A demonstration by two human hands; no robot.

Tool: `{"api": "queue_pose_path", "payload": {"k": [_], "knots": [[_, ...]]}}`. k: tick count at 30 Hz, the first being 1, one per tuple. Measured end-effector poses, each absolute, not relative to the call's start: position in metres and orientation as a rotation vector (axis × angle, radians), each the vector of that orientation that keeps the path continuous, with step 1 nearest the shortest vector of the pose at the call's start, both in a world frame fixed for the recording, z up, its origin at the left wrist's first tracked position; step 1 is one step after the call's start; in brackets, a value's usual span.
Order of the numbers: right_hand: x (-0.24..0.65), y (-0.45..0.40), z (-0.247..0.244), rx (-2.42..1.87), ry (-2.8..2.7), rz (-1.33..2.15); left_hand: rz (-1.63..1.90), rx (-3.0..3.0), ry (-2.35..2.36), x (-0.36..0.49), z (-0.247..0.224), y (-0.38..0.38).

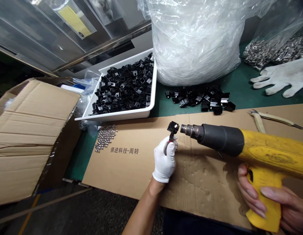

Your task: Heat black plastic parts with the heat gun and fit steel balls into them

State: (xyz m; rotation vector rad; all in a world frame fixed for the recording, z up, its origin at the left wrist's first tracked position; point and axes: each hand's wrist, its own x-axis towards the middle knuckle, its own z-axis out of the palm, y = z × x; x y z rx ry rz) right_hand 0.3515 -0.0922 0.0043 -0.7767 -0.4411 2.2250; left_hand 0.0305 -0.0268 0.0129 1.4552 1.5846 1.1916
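My left hand (165,158), in a white glove, is closed round a slim dark tool (171,136) with a bit of red on it; most of the tool is hidden in the fist. At its upper end sits a small black plastic part (173,126) with a shiny metal piece. My bare right hand (271,199) wraps the handle of a yellow heat gun (271,151). The gun's metal nozzle (190,130) points left, a short gap from the black part. Both are held above a cardboard sheet (131,169).
A white tray (153,94) of black parts stands behind, with a loose pile (202,99) to its right. Small metal pieces (106,137) lie on the cardboard. Cutters (261,119), a white glove (281,78), a big plastic bag (195,42) and a cardboard box (26,137) surround the work.
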Motion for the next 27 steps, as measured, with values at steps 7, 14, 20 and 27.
{"api": "queue_pose_path", "payload": {"k": [7, 14, 20, 27], "knots": [[0.3552, -0.0926, 0.0022, -0.778, -0.435, 2.244, 1.198, 1.438, 1.579, 0.0306, 0.0122, -0.0267], [0.3498, -0.0924, 0.0075, -0.800, -0.356, 2.212, 1.196, 1.451, 1.590, 0.0301, 0.0124, -0.0269], [0.3531, -0.0928, 0.0018, -0.720, -0.385, 2.264, 1.187, 1.452, 1.597, 0.0301, 0.0125, -0.0270], [0.3493, -0.0928, 0.0083, -0.763, -0.312, 2.233, 1.185, 1.443, 1.610, 0.0301, 0.0122, -0.0267]]}}
